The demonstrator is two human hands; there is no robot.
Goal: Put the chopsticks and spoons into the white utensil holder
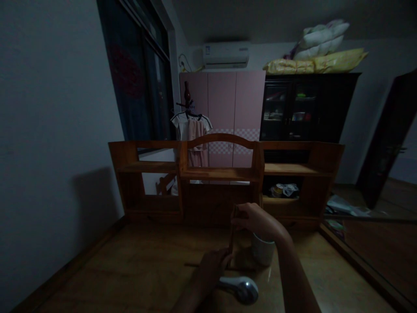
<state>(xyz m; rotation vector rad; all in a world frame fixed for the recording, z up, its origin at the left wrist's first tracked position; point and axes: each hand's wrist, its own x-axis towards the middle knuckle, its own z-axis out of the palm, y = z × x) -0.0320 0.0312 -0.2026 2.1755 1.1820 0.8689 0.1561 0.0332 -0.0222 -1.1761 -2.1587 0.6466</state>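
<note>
A thin dark stick that looks like a chopstick [231, 239] stands nearly upright over the table. My right hand [250, 217] pinches its upper end, and the fingers of my left hand [213, 266] are closed at its lower end. Another chopstick [190, 264] lies across the table, passing behind my left hand. A shiny metal spoon [246, 290] rests close to my left wrist, its handle partly hidden by that hand. Just below my right hand is a pale cup [263, 250], its top partly covered by the wrist.
A wooden shelf unit [221, 174] stands along the back of the wooden table [124, 269]. Its right compartment holds a tape roll and a white bundle [288, 190]. A wall [65, 130] borders the left side; a raised edge [355, 265] runs along the right.
</note>
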